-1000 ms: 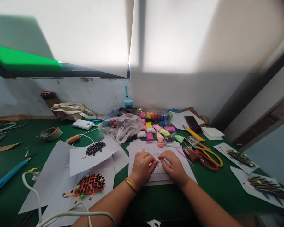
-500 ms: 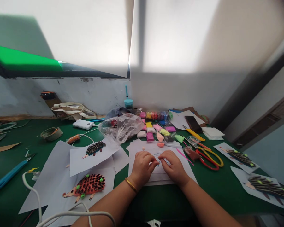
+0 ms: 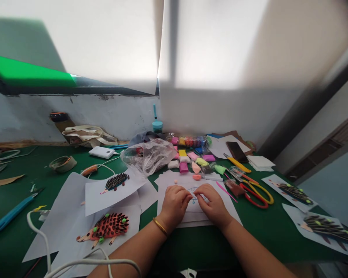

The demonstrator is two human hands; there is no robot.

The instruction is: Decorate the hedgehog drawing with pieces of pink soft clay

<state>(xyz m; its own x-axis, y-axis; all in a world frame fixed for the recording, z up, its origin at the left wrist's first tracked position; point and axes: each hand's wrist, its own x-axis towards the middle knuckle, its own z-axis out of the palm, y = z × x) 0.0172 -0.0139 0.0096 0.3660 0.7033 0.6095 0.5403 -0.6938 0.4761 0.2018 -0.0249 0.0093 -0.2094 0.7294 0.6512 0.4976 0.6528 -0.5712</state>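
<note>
Drawing (image 3: 194, 200), between left hand (image 3: 174, 203), right hand (image 3: 213, 203)

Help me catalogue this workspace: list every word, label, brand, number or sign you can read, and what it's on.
No readable text anywhere.
Clay packets, white device: any print is too small to read.
Paper with blue drawing: partly covered; no legible writing shows.

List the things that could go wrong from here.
The small peach ball lies just beyond the left hand, whose knuckles might flatten it or knock it away.

The white cable crosses the left forearm in this view; if it snags, it might drag over the red hedgehog nearby.

The left hand and right hand partly hide the blue drawing, so a piece could be misplaced.
</note>
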